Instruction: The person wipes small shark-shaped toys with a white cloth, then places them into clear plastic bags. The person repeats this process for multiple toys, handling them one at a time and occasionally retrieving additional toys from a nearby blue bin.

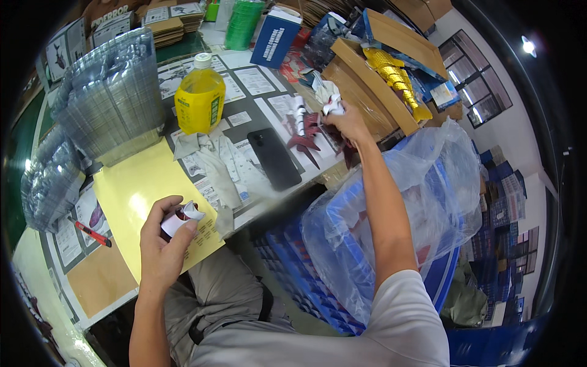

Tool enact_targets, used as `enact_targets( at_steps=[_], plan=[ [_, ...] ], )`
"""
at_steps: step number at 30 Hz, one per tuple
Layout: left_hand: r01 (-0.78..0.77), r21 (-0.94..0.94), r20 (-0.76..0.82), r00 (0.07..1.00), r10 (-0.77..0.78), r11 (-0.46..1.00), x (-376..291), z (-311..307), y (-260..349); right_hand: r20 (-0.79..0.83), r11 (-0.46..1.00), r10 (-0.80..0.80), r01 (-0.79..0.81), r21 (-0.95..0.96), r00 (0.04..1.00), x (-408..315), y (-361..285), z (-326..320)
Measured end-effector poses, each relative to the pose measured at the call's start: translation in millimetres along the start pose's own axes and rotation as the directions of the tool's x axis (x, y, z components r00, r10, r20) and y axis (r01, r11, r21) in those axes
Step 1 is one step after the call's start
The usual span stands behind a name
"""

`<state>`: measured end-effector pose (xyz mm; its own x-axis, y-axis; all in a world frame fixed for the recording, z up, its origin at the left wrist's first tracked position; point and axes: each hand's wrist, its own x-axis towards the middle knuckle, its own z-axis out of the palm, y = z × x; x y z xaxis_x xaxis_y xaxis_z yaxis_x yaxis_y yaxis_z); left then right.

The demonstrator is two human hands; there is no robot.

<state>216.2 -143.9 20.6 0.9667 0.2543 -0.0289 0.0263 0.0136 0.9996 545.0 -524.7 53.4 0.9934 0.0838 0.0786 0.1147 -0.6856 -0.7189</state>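
Note:
My left hand (163, 250) holds a white and dark red plastic toy part (173, 222), with a notched, mouth-like end facing up. It is above a yellow sheet (142, 192) that bears rows of small print near its lower right corner. At the table's right side, my right hand (351, 124) grips a white and maroon toy piece (334, 106); the fingers hide part of it. Just left of that hand lies a jointed toy sea animal (300, 124), with a banded white body and maroon fins. A black smartphone (274, 158) rests between the hands, next to crumpled pale cloth gloves (215, 160).
Stacked transparent plastic trays (110, 96) stand at the left, near a red utility knife (93, 233). Behind the gloves is a yellow bottle (200, 98). A cardboard box (367, 87) and a gold fish toy (394, 78) lie back right. A plastic-lined blue crate (341, 215) stands below my right arm.

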Motion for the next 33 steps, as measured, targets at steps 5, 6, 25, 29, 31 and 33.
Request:
enact_targets(
  at_steps=[5, 6, 25, 29, 31, 33],
  plan=[
    [0.099, -0.001, -0.002, 0.995, -0.099, 0.995, -0.4, 4.1, -0.8, -0.099, 0.998, -0.065, 0.062, -0.030, 0.993, 12.1, -1.3, -18.3],
    [0.096, -0.003, -0.008, 0.995, -0.096, 0.995, -1.1, 4.8, -2.4, -0.155, 0.999, 0.036, -0.036, 0.004, 0.987, 14.4, -1.0, -21.8],
    [-0.405, 0.432, 0.112, 0.911, 0.398, 0.806, 85.5, 66.1, -4.9, 0.066, 0.974, 0.201, -0.206, 0.095, 0.977, -2.0, -11.6, -4.9],
    [-0.507, 0.627, 0.155, 0.826, 0.542, 0.592, 97.8, 78.5, 4.0, 0.331, 0.873, 0.013, -0.172, 0.457, 0.944, -59.3, -68.1, -6.7],
    [-0.569, 0.489, 0.203, 0.812, 0.547, 0.662, 89.1, 80.2, 13.2, 0.537, 0.786, -0.077, -0.280, 0.551, 0.840, -89.7, -92.2, 5.0],
    [-0.538, 0.115, 0.291, 0.822, 0.489, 0.835, 71.0, 77.8, 21.2, 0.681, 0.738, -0.146, -0.380, 0.558, 0.717, -116.7, -109.7, 24.0]
  ],
)
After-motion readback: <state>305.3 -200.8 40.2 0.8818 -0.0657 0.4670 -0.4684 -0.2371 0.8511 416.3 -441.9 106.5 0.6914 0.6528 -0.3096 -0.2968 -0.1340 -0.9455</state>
